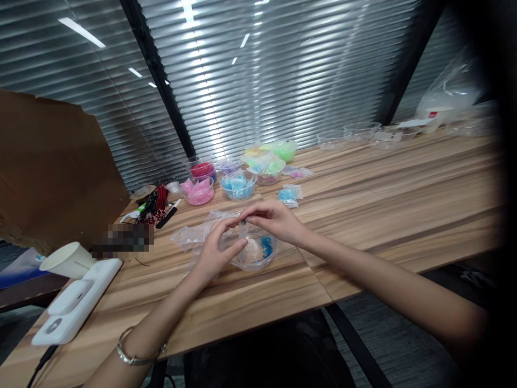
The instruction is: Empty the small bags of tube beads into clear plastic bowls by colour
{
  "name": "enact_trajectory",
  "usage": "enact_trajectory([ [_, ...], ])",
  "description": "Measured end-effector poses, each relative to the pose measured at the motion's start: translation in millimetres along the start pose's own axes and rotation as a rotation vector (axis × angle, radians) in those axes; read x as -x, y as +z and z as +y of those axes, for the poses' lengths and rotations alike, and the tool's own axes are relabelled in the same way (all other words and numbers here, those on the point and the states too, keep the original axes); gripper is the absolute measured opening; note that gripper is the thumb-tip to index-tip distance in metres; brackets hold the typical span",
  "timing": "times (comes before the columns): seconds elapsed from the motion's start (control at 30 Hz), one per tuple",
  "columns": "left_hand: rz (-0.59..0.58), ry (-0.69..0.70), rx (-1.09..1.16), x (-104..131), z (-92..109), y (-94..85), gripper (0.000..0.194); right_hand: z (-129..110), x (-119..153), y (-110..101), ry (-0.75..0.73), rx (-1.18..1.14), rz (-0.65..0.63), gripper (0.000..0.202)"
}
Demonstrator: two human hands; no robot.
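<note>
Over a clear round bowl (255, 263) on the wooden table, my two hands meet at the fingertips. My right hand (274, 220) pinches something small and dark, with a clear piece hanging below that may be a small bag. My left hand (218, 245) comes in from the left, its fingertips at the same small item and its thumb apart over the bowl's left side. Blue pieces (266, 247) lie in the right part of the bowl, beside something pale. Crumpled clear plastic bags (189, 236) lie left of the bowl, partly behind my left hand.
Behind stand tubs with pink (197, 191), blue (238, 186), red and green contents. Small blue packets (288, 196) lie nearer. Cords, a paper cup (70, 258), a white charger (81, 302) and a cardboard box (52, 172) are at left. Clear containers (361, 132) stand at back right.
</note>
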State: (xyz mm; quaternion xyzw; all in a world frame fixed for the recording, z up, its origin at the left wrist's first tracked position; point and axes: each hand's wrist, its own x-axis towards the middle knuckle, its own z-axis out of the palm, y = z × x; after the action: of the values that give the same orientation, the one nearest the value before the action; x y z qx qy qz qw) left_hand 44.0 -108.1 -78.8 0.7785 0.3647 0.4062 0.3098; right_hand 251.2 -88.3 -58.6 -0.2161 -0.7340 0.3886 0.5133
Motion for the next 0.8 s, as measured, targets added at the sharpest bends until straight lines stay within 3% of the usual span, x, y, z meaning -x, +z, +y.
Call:
enact_trajectory([
  [0.8,0.003,0.001,-0.003,1.1,1.9,0.5,0.04,2.5,0.8,2.3,-0.017,-0.042,-0.022,0.018],
])
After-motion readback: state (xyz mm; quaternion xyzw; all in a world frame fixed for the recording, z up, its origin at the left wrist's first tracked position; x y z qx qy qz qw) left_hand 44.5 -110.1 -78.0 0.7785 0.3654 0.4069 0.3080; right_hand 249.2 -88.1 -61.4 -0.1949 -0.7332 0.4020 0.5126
